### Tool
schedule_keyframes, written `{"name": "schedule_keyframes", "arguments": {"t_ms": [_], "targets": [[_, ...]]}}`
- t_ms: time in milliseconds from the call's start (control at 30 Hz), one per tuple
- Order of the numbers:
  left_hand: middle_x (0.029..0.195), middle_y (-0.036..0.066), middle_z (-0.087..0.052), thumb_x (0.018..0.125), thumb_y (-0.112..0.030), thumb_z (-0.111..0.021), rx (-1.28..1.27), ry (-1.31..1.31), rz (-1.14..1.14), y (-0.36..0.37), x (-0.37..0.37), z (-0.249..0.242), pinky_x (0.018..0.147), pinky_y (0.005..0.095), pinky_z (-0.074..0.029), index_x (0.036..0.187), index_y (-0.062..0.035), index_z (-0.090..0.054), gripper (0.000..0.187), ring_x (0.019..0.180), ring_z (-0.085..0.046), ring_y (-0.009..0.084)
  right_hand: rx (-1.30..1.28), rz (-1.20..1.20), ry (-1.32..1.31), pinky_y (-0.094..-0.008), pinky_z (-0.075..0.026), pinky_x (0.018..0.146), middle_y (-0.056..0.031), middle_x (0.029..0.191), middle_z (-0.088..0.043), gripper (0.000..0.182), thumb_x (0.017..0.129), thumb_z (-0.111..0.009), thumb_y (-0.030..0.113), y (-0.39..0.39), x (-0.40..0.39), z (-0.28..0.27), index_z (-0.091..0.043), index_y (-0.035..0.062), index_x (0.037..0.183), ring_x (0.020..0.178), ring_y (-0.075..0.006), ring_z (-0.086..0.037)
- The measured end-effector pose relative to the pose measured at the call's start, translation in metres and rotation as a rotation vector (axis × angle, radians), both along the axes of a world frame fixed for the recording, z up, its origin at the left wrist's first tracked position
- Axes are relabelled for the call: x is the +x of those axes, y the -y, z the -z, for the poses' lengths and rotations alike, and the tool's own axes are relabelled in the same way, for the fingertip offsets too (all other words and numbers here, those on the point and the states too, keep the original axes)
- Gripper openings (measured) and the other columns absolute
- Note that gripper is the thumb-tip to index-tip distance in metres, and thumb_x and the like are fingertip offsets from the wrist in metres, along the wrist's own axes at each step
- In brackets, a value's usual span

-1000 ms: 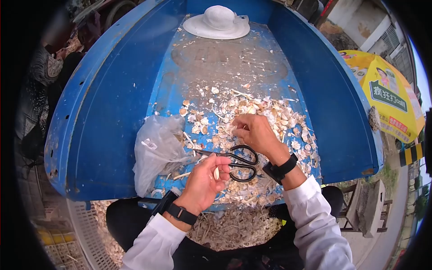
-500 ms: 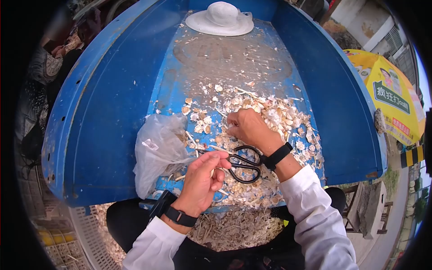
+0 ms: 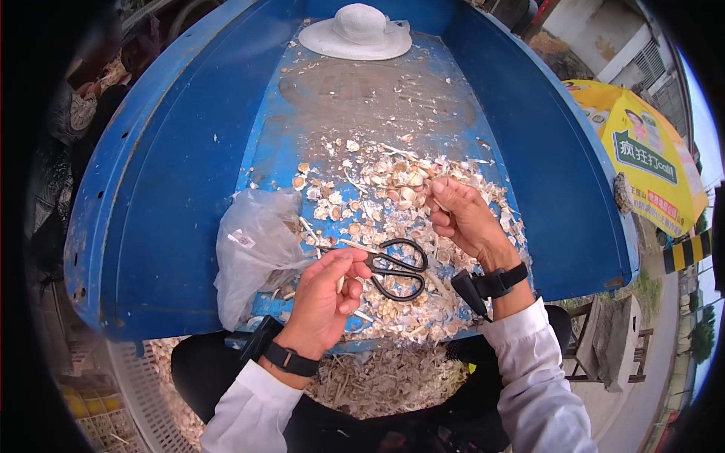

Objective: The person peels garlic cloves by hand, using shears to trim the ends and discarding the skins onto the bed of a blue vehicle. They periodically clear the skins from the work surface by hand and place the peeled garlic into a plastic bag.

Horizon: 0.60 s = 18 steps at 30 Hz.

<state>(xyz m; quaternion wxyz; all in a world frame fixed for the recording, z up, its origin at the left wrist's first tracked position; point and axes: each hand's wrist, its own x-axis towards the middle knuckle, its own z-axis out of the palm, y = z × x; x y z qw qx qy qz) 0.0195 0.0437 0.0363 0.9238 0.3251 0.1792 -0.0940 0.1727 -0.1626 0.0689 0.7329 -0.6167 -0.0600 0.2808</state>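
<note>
My left hand (image 3: 321, 298) is half-curled, wrist low, thumb up, fingers closed around a mostly hidden pale garlic clove (image 3: 340, 284), just beside the black-handled scissors (image 3: 399, 264) lying on the scraps. My right hand (image 3: 468, 219) is raised higher, wrist bent inward, thumb and index tips close together over the garlic pile (image 3: 404, 172); can't tell if anything's between them.

Your long cloth sleeves (image 3: 532, 370): plain white
Your loop-handled metal scissors (image 3: 396, 272): black handles
Your crumpled plastic bag (image 3: 253, 260): cloudy white
Your high-walled metal bed (image 3: 177, 204): blue, brown-smeared
</note>
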Motion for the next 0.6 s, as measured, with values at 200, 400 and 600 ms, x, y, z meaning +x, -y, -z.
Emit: {"name": "schedule_keyframes", "arguments": {"t_ms": [200,400,600], "targets": [[0.105,0.013,-0.065,0.101,-0.045,-0.036,-0.145,-0.133,0.156,0.019,-0.003,-0.007,0.058,0.0259,-0.048,0.117,-0.0021,-0.057,0.050,0.081,-0.064,0.0198,-0.347,-0.225,0.872,-0.0320,-0.050,0.063,-0.0128,0.081,-0.067,0.024,0.093,-0.063,0.022,-0.031,-0.073,-0.030,-0.067,-0.0018,0.089,0.066,-0.0215,-0.062],[0.088,0.008,-0.060,0.100,-0.032,-0.046,-0.358,-0.074,0.048,0.004,-0.012,0.018,0.044,0.0184,-0.040,0.096,-0.0041,-0.060,0.032,0.069,-0.056,0.0143,-1.009,-0.065,0.926,-0.0371,-0.051,0.067,-0.0192,0.079,-0.066,0.017,0.084,-0.067,0.012,-0.030,0.026,0.027,-0.069,0.0003,0.095,0.074,-0.0304,-0.066],[0.086,0.007,-0.060,0.100,-0.030,-0.048,-0.299,-0.073,0.016,0.002,-0.003,0.011,0.043,0.0192,-0.039,0.092,-0.0053,-0.059,0.028,0.068,-0.056,0.0131,-1.055,-0.224,1.101,-0.0406,-0.049,0.061,-0.0159,0.075,-0.066,0.019,0.080,-0.072,0.018,-0.036,0.063,0.056,-0.067,0.0002,0.085,0.069,-0.0288,-0.065]]}}
